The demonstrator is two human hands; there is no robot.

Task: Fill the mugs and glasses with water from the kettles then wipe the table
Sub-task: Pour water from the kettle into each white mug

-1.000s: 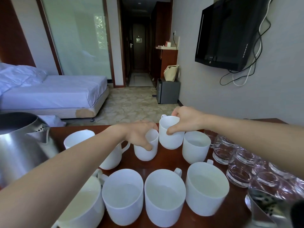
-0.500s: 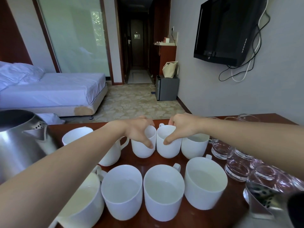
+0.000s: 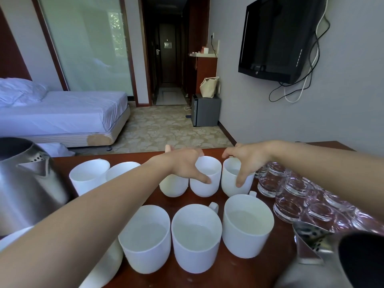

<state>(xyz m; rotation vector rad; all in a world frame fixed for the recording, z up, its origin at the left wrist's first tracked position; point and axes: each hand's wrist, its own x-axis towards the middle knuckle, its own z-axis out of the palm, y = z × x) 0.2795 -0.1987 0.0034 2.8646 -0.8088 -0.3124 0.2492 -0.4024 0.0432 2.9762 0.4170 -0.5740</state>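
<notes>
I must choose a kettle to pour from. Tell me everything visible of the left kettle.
The left kettle is shiny bare metal, probably stainless steel. Its top is open and dark inside; any water within cannot be seen. A pointed spout with strainer holes faces right. It stands upright at the table's left end, partly cut off by the frame edge; no handle shows. Neither the left hand nor the right hand touches it.

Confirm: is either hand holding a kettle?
No: the left hand touches a back-row mug, the right hand grips the end mug, and the left kettle and right kettle stand unheld.
</notes>
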